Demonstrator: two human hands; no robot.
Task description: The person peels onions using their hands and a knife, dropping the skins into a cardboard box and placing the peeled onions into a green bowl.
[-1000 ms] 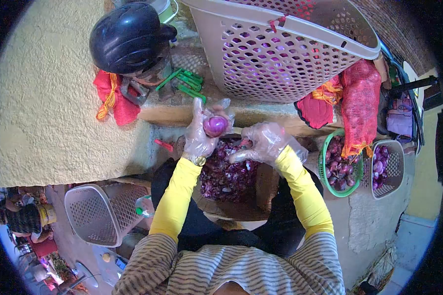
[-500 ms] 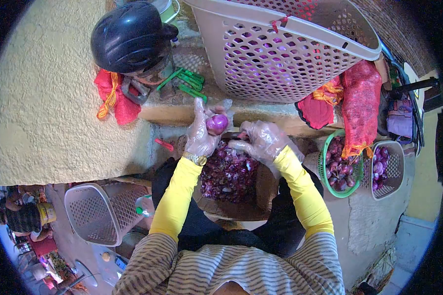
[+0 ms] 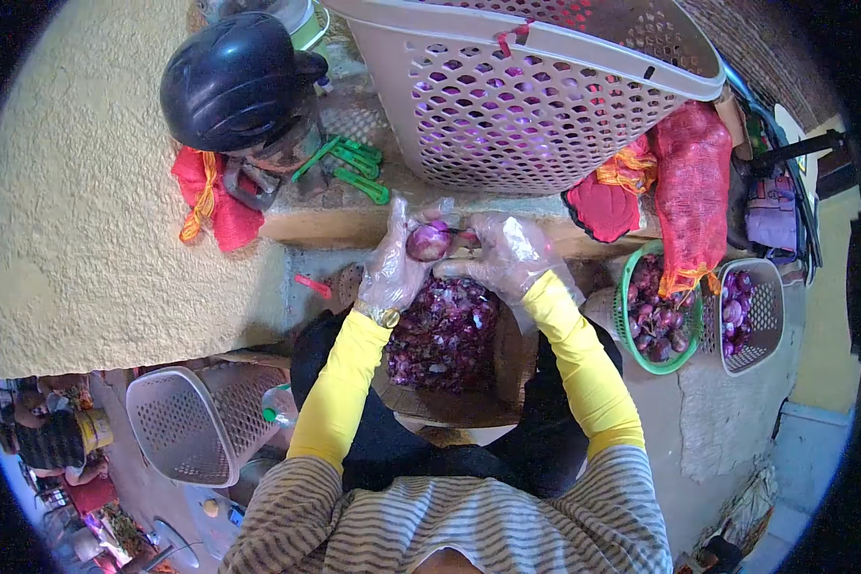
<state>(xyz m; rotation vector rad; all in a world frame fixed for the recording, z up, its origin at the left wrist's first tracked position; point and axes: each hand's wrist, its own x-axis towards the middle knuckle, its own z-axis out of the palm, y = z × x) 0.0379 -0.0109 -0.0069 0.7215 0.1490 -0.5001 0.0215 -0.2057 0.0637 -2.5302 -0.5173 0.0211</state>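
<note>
Both hands wear clear plastic gloves. My left hand (image 3: 389, 266) is closed around a purple-red onion (image 3: 429, 242), its thumb pointing up beside it. At the onion's right side is my right hand (image 3: 517, 254), fingers closed on a small knife (image 3: 463, 231) whose thin dark blade meets the onion near its top; most of the handle is hidden. Below both hands, between my knees, an open cardboard box (image 3: 512, 368) holds a heap of onion skins (image 3: 440, 335).
A large perforated basket (image 3: 536, 57) of onions stands ahead. Green cutters (image 3: 359, 167) and a black helmet (image 3: 234, 81) are left of it. To the right are a red mesh sack (image 3: 691, 191), a green basket (image 3: 674, 364) and a smaller crate (image 3: 770, 316) holding onions.
My right hand has moved up and closer to the left, bringing the knife from below the onion to its upper right side. The onion has turned slightly in my left hand.
</note>
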